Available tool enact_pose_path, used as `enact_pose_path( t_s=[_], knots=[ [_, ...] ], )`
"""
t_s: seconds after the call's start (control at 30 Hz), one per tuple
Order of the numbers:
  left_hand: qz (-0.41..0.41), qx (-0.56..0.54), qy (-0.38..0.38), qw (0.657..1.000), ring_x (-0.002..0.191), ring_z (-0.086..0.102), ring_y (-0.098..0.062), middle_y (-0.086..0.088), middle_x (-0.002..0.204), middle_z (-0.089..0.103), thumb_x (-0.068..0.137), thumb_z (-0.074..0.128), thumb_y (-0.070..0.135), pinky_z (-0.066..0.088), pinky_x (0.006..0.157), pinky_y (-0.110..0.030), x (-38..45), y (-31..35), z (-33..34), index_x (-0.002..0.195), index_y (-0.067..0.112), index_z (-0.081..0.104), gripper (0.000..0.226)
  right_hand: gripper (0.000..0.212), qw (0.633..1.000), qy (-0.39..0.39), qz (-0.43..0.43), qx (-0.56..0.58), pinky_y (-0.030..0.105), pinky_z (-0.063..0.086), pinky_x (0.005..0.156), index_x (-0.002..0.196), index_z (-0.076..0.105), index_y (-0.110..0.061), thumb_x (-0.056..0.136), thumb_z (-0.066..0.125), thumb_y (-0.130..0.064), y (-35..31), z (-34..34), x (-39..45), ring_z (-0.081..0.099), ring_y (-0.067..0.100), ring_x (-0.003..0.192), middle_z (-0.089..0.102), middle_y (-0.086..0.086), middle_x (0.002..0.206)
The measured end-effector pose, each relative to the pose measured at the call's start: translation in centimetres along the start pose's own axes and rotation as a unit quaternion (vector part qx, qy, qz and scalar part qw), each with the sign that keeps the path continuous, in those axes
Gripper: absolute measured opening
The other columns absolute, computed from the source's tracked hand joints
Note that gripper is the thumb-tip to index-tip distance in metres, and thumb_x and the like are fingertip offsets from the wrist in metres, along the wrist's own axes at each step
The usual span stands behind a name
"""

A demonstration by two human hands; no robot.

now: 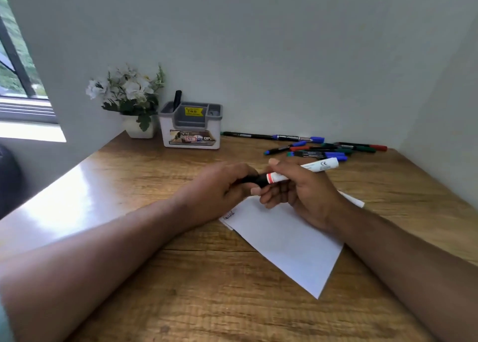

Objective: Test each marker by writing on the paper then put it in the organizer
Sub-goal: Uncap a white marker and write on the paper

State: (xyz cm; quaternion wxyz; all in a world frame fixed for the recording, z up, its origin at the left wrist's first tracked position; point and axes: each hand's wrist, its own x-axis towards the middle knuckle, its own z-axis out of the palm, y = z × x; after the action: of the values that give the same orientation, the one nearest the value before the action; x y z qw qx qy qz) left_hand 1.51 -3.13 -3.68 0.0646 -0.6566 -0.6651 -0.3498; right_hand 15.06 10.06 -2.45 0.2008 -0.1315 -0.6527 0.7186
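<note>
Two hands meet over the near edge of the paper (284,238), both on one marker (297,172). Marker's long axis runs low-left to high-right, white barrel rising toward the far right, black capped end pointing left. Right hand (302,194) wraps the white barrel just behind the red band, thumb on top, fingers curled beneath. Left hand (219,189) is clenched round the black end, which looks like the cap, mostly hidden inside the fist. The two grips lie almost touching along one line, so the coming move, as I judge it, is a straight pull apart along that axis: left hand drawing leftward, right holding the barrel. Whether the cap is coming off or going on cannot be told. Paper lies slantwise directly under the right hand, a short scribble (229,213) at its left corner, so the tip has little way to go down. Organizer (191,127) stands well apart at the back, against the wall, left of centre, nearer the left hand's side; one dark marker (177,100) already stands in its left compartment. Loose markers (326,147), blue, green, red caps, lie in a heap at the back right, nearer the right hand. Wooden desk (207,303), grained, with glare on its left part. Potted white flowers (129,96) just beside the organizer; window (15,70) at far left; plain pale walls close in.
</note>
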Motion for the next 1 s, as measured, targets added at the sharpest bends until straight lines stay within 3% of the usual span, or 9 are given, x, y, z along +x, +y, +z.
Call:
enact_pose_path(
  t_s=[0.13, 0.23, 0.37, 0.47, 0.6, 0.67, 0.73, 0.8, 1.0],
  knots=[
    [0.004, -0.043, -0.042, 0.998, 0.076, 0.059, -0.006, 0.008, 0.083, 0.065, 0.093, 0.052, 0.027, 0.047, 0.066, -0.020, 0.6, -0.8, -0.5, 0.099, 0.015, 0.066, 0.019, 0.042, 0.998, -0.053, 0.030, 0.009, 0.031, 0.058, 0.061, 0.093, 0.066, 0.010, 0.076, 0.060, -0.027, -0.2, -0.3, 0.5, 0.071, 0.030, 0.068, 0.071, 0.026, 0.080],
    [-0.062, -0.061, -0.102, 0.991, 0.067, 0.054, -0.008, 0.008, 0.072, 0.057, 0.098, 0.041, 0.036, 0.044, 0.060, -0.021, 0.5, -1.0, -1.6, 0.087, 0.020, 0.062, 0.028, 0.037, 0.997, -0.078, 0.028, 0.003, 0.033, 0.059, 0.063, 0.091, 0.069, 0.007, 0.077, 0.056, -0.024, -0.5, -0.6, 0.7, 0.072, 0.030, 0.071, 0.071, 0.025, 0.082],
    [-0.171, -0.149, -0.093, 0.970, 0.060, 0.050, -0.006, 0.001, 0.069, 0.055, 0.098, 0.043, 0.029, 0.041, 0.056, -0.018, -0.1, -3.4, -4.4, 0.091, 0.017, 0.066, 0.027, 0.036, 0.997, 0.001, -0.024, 0.069, 0.027, 0.057, 0.054, 0.073, 0.076, -0.005, 0.079, 0.051, -0.030, -1.5, -1.9, 0.9, 0.071, 0.022, 0.059, 0.072, 0.016, 0.070],
    [-0.217, -0.257, -0.107, 0.936, 0.064, 0.052, -0.016, -0.008, 0.076, 0.061, 0.100, 0.043, 0.021, 0.042, 0.053, -0.022, -0.2, -3.9, -3.8, 0.107, 0.013, 0.065, 0.025, 0.030, 0.998, 0.040, -0.026, 0.040, 0.020, 0.045, 0.040, 0.071, 0.073, -0.011, 0.074, 0.061, -0.038, -0.9, -0.7, 1.1, 0.056, 0.015, 0.041, 0.064, 0.009, 0.056],
    [-0.236, -0.280, -0.103, 0.925, 0.059, 0.050, -0.013, -0.003, 0.070, 0.061, 0.101, 0.037, 0.010, 0.039, 0.050, -0.020, 0.1, -3.4, -3.0, 0.094, 0.005, 0.062, 0.027, 0.012, 0.999, 0.015, -0.018, 0.028, 0.019, 0.026, 0.039, 0.075, 0.064, -0.008, 0.070, 0.075, -0.011, 0.2, 1.0, 1.5, 0.031, 0.009, 0.041, 0.040, 0.004, 0.053],
    [-0.223, -0.227, -0.118, 0.941, 0.058, 0.047, -0.011, 0.003, 0.063, 0.055, 0.097, 0.040, 0.012, 0.038, 0.054, -0.024, 0.3, -3.3, -3.3, 0.081, 0.009, 0.061, 0.027, 0.010, 1.000, 0.010, -0.010, 0.025, 0.020, 0.026, 0.040, 0.075, 0.064, -0.003, 0.071, 0.072, -0.005, 0.4, 0.9, 1.5, 0.029, 0.010, 0.045, 0.037, 0.004, 0.054],
    [-0.181, -0.082, -0.174, 0.964, 0.061, 0.049, -0.010, 0.005, 0.065, 0.055, 0.093, 0.052, 0.029, 0.038, 0.060, -0.028, 0.6, -3.5, -3.2, 0.070, 0.017, 0.059, 0.027, 0.009, 1.000, 0.003, 0.007, -0.012, 0.020, 0.026, 0.041, 0.084, 0.067, 0.002, 0.078, 0.067, -0.005, 0.7, 0.8, 1.3, 0.033, 0.010, 0.045, 0.045, 0.005, 0.054],
    [-0.159, -0.010, -0.234, 0.959, 0.061, 0.050, -0.009, 0.005, 0.067, 0.056, 0.082, 0.065, 0.048, 0.040, 0.060, -0.029, 0.6, -3.4, -3.2, 0.065, 0.022, 0.056, 0.032, 0.010, 0.998, -0.012, 0.013, -0.052, 0.020, 0.029, 0.039, 0.089, 0.069, 0.003, 0.085, 0.062, -0.002, 0.8, 0.8, 1.2, 0.041, 0.011, 0.043, 0.055, 0.007, 0.056],
    [-0.159, -0.046, -0.298, 0.940, 0.061, 0.050, -0.003, 0.007, 0.069, 0.058, 0.071, 0.076, 0.048, 0.039, 0.061, -0.025, 0.8, -3.5, -3.7, 0.069, 0.021, 0.058, 0.033, 0.010, 0.990, -0.045, -0.008, -0.130, 0.023, 0.044, 0.040, 0.084, 0.067, 0.011, 0.083, 0.064, 0.002, 1.1, 1.0, 1.2, 0.053, 0.017, 0.043, 0.063, 0.015, 0.060]
  ],
)
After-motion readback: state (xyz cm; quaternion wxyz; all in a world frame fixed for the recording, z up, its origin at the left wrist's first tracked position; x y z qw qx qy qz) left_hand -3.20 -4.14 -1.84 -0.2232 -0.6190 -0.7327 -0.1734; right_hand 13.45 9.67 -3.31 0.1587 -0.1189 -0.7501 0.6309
